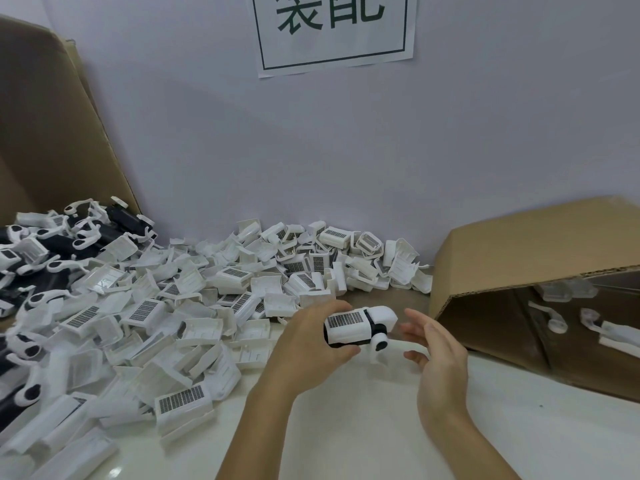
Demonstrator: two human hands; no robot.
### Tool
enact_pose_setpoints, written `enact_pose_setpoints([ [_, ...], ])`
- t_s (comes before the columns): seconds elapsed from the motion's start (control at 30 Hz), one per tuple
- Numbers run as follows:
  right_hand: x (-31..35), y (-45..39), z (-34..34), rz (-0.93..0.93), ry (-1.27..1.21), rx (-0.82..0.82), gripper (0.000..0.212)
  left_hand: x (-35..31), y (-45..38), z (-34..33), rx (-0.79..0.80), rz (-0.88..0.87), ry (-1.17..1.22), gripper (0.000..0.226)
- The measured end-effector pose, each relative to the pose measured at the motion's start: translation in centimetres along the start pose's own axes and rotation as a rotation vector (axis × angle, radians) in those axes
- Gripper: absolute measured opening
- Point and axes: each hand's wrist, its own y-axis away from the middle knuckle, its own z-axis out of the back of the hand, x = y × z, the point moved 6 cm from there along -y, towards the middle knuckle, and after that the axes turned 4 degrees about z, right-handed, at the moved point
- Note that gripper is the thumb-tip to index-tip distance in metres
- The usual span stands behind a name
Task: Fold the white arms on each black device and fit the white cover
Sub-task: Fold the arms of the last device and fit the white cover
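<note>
Black device, white cover fitted, is held above the white table near the cardboard box edge. Left hand grips its covered end, fingers curled. Right hand hovers just beside the white arm, fingers relaxed, holding nothing. Loose covers crowd the left side

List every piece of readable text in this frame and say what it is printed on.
"装配": large dark green characters inside a thin rectangular border on the white paper sign stuck to the wall; the tops of the characters are cut off by the frame edge.
No other text is readable: the dark grids on the white covers are patterns, not lettering.
</note>
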Motion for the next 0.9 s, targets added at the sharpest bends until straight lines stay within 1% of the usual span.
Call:
enact_pose_setpoints([
  [0.07, 0.0, 0.0, 0.0, -0.009, 0.001, 0.000, 0.038, -0.3, -0.1, 0.1, -0.047, -0.015, -0.043, 0.048],
  [0.1, 0.1, -0.1, 0.0, -0.015, 0.003, 0.000, 0.037, -0.2, -0.1, 0.2, -0.056, -0.001, 0.009, 0.042],
  [0.17, 0.0, -0.1, 0.0, -0.027, 0.007, 0.000, 0.037, 0.2, -0.3, 0.5, -0.083, 0.073, 0.239, 0.024],
  [0.2, 0.0, -0.2, 0.0, -0.030, 0.015, 0.000, 0.037, 0.4, -0.3, 0.5, -0.100, 0.138, 0.367, 0.019],
  [0.23, 0.0, -0.2, 0.0, -0.033, 0.029, 0.000, 0.037, 0.7, -0.2, 0.4, -0.109, 0.229, 0.504, 0.020],
  [0.3, 0.0, -0.1, -0.2, -0.035, 0.074, 0.025, 0.035, 1.4, -0.1, -1.1, -0.099, 0.513, 0.865, 0.027],
  [0.33, 0.1, 0.0, -0.5, -0.033, 0.103, 0.064, 0.036, 1.3, 0.1, -2.1, -0.095, 0.628, 1.056, 0.027],
  [0.37, 0.2, 0.3, -1.0, -0.030, 0.131, 0.119, 0.040, 0.8, 0.3, -2.8, -0.097, 0.690, 1.180, 0.026],
  [0.4, 0.4, 0.5, -1.6, -0.025, 0.159, 0.184, 0.045, 0.6, 0.4, -3.5, -0.107, 0.707, 1.241, 0.026],
  [0.47, 0.6, 1.1, -2.7, 0.009, 0.205, 0.308, 0.051, 0.4, 0.6, -4.9, -0.133, 0.724, 1.320, 0.031],
  [0.5, 0.6, 1.4, -3.0, 0.028, 0.209, 0.360, 0.050, 0.4, 0.8, -5.4, -0.125, 0.716, 1.353, 0.033],
  [0.53, 0.5, 1.7, -3.2, 0.036, 0.199, 0.414, 0.048, 0.5, 0.8, -5.6, -0.130, 0.708, 1.353, 0.035],
  [0.6, 0.5, 2.2, -3.6, 0.034, 0.169, 0.529, 0.054, 0.9, 0.8, -5.8, -0.127, 0.684, 1.302, 0.036],
  [0.63, 0.5, 2.4, -3.7, 0.019, 0.156, 0.558, 0.056, 1.1, 0.8, -5.8, -0.121, 0.681, 1.264, 0.037],
  [0.73, 0.5, 2.1, -3.9, -0.032, 0.128, 0.526, 0.053, 1.4, 0.9, -5.7, -0.078, 0.671, 1.192, 0.044],
  [0.8, 0.8, 1.9, -3.9, 0.000, 0.210, 0.484, 0.049, 1.5, 0.8, -5.6, -0.064, 0.654, 1.196, 0.042],
  [0.9, 1.7, 1.4, -3.8, 0.051, 0.315, 0.423, 0.041, 1.7, 0.5, -5.6, -0.090, 0.615, 1.200, 0.037],
])
